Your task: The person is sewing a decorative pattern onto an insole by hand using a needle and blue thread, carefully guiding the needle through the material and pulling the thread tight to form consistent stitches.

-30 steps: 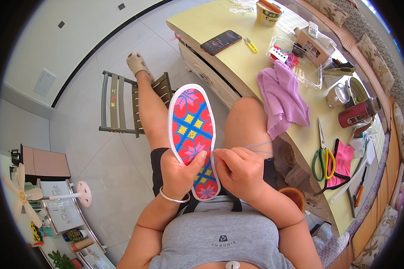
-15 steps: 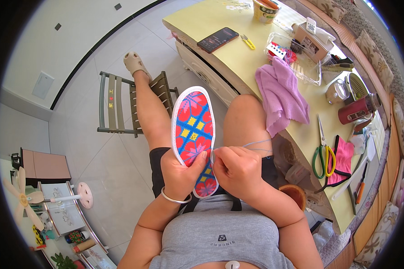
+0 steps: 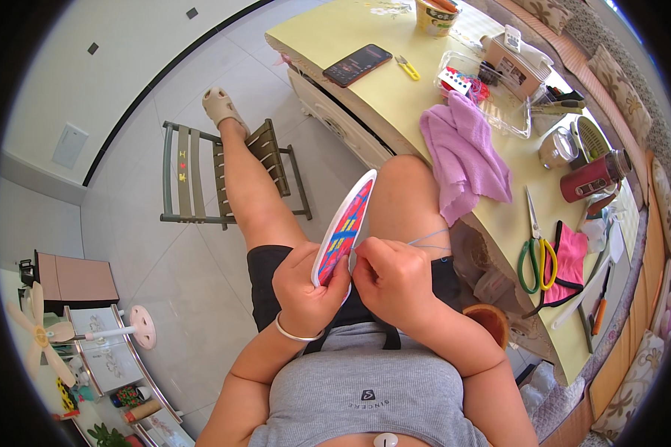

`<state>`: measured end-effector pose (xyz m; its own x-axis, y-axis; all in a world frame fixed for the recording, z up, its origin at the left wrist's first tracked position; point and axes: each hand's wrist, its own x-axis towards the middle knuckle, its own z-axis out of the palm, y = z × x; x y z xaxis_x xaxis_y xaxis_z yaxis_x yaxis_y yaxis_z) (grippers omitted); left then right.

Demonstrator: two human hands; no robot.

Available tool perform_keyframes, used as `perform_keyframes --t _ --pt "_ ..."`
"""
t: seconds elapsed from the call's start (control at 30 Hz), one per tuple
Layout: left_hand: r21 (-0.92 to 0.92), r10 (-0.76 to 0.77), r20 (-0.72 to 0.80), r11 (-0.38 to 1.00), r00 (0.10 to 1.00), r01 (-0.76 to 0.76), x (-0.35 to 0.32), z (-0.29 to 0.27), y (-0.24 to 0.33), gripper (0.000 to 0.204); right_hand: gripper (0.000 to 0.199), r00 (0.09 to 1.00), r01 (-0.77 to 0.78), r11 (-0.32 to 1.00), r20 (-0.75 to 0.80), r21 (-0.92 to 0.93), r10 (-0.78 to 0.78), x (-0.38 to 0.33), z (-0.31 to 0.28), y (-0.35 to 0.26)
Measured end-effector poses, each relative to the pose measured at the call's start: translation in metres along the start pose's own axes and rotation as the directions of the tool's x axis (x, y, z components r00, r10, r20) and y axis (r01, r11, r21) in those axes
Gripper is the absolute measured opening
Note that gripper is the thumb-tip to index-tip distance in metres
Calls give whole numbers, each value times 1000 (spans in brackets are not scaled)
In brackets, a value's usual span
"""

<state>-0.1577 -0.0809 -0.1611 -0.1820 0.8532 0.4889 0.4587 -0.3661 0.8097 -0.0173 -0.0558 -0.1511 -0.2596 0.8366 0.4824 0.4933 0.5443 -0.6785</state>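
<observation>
My left hand (image 3: 308, 287) is closed around the lower part of an embroidered insole (image 3: 344, 227), its thumb pressed on the patterned face. White binding edges the insole, which carries red, pink, blue and yellow stitching. It is tilted, nearly edge-on, above my lap. Right beside it my right hand (image 3: 395, 281) is pinched shut, fingertips close to the insole's edge. A thin blue thread (image 3: 429, 240) loops out from behind this hand over my right thigh. My fingers hide the thread's end and any needle.
On the yellow table (image 3: 417, 97) at right lie a lilac towel (image 3: 466, 153), scissors (image 3: 533, 246), a pink-and-black cloth (image 3: 566, 264), a dark red flask (image 3: 593, 179), a phone (image 3: 358, 65) and small yellow snips (image 3: 408, 68). My foot rests by a folding chair (image 3: 190, 175).
The insole has turned from facing me to nearly edge-on, its top leaning right. My left hand has rotated with it; my right hand stays close beside it, still pinched.
</observation>
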Motion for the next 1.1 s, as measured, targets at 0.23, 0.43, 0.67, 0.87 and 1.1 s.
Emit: perform_keyframes --t 0.23,0.43,0.67,0.87,1.1 --pt "-6 27 55 1000 998 -27 1 0 -3 7 12 1000 -2 1000 -3 -6 2 -2 4 3" --pt "-105 -116 -29 988 993 112 -1 5 -7 12 7 999 -20 1000 -34 15 21 -4 4 2" --pt "67 177 49 981 983 -180 -1 -2 -4 18 7 998 -51 991 -31 124 55 -8 -1 1" --pt "109 300 121 943 946 -313 5 -10 -2 15 9 993 -91 955 -53 284 110 -10 5 3" --pt "198 518 112 825 848 -529 6 -13 -6 41 11 958 -241 837 -18 491 286 -23 -2 3"
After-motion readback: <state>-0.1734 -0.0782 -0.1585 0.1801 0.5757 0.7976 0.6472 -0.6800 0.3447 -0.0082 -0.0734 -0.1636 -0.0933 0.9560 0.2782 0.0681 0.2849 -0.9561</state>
